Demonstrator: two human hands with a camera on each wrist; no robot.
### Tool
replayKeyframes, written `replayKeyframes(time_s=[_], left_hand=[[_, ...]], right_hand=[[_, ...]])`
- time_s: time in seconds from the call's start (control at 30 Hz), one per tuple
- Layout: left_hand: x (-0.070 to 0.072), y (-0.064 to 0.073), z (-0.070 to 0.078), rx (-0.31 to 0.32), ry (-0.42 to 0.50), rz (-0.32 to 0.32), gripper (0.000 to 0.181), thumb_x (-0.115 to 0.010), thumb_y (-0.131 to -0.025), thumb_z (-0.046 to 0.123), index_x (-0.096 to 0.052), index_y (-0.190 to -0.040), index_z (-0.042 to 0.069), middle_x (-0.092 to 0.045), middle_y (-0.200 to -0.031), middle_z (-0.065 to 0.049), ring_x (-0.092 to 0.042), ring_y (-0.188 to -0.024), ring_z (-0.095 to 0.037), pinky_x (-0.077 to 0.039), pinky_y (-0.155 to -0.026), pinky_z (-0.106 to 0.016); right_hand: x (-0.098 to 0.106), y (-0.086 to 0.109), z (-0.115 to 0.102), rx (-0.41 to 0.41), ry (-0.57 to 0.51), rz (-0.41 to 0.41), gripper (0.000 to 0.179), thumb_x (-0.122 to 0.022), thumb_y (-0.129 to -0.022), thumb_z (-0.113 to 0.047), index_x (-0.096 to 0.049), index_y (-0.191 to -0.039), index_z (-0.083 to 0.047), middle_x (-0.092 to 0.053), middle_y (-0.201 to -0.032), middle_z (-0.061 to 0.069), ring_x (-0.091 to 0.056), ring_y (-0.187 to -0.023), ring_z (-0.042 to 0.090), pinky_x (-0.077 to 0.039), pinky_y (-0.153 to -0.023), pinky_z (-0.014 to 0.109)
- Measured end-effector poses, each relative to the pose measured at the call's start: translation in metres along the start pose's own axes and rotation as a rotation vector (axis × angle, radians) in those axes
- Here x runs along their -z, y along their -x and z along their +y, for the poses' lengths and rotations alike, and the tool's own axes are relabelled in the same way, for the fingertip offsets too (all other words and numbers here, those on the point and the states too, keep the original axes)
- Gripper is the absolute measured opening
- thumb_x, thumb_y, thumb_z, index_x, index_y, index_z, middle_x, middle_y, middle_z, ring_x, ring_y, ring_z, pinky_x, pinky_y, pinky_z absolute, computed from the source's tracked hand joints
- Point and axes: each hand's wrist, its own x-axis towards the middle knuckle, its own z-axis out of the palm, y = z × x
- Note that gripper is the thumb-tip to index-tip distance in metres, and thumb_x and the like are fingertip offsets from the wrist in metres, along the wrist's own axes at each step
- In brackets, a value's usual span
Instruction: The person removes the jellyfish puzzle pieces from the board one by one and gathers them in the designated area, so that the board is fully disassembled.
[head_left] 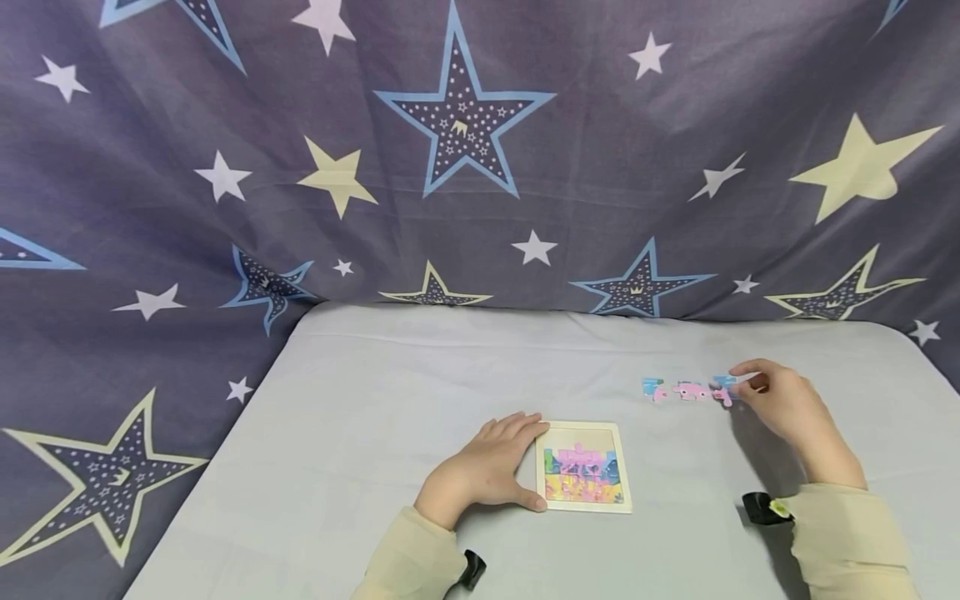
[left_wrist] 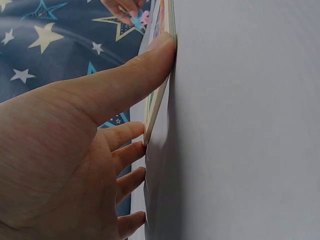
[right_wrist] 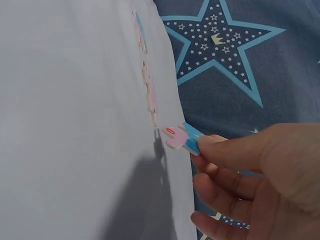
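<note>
My left hand (head_left: 491, 467) rests beside a square puzzle tray (head_left: 626, 492) with a pale wooden rim. The thumb touches the near left corner and the forefinger the far left corner, the fingers nearly straight. Inside the tray, joined puzzle pieces (head_left: 581, 479) in pink, blue, green and yellow fill the lower part; its upper part shows bare board. At the back right, my right hand (head_left: 787, 408) pinches a pink and blue jigsaw piece (right_wrist: 178, 137) between thumb and forefinger. In the right wrist view that piece is tilted above the cloth, its shadow below.
Left of the right hand lie loose jigsaw pieces: a blue and pink one (head_left: 654, 389) and a mostly pink one (head_left: 690, 390). A light cloth (head_left: 337, 433) covers the table. A dark star-patterned curtain (head_left: 585, 167) stands along the back and left sides.
</note>
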Motion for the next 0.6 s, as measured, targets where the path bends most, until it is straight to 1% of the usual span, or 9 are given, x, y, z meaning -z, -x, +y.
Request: replayKeyframes(time_s=[0.17,0.37,0.6], left_hand=[[0.0002,-0.0001,-0.0005,0.0,0.004,0.005,0.101,-0.082,-0.075,0.049,-0.031,-0.156,0.016,-0.023,-0.163,-0.001,-0.016,-0.15,-0.023,-0.012,-0.122,-0.048],[0.0005,-0.0001,0.0002,0.001,0.002,0.002,0.101,-0.082,-0.075,0.049,-0.03,-0.156,0.016,-0.022,-0.163,0.0,-0.016,-0.15,-0.023,-0.011,-0.122,-0.048],[-0.0015,-0.0008,0.001,0.002,-0.003,0.001,0.101,-0.082,-0.075,0.049,-0.03,-0.156,0.017,-0.022,-0.163,0.0,-0.016,-0.15,-0.022,-0.011,-0.122,-0.047]], right_hand=[[-0.0002,0.0007,0.0022,-0.043,0.004,0.005,0.029,-0.061,-0.098,-0.014,-0.06,-0.118,0.007,-0.066,-0.1,0.029,-0.063,-0.086,0.045,-0.049,-0.066,0.053],[-0.0025,0.0016,0.0047,-0.058,0.029,-0.008,0.028,-0.058,-0.097,-0.012,-0.059,-0.12,0.005,-0.063,-0.107,0.032,-0.06,-0.093,0.05,-0.048,-0.066,0.056],[-0.0048,0.0022,0.0086,-0.053,0.059,-0.01,0.029,-0.06,-0.095,-0.01,-0.06,-0.119,0.007,-0.065,-0.102,0.03,-0.061,-0.089,0.048,-0.048,-0.065,0.056]])
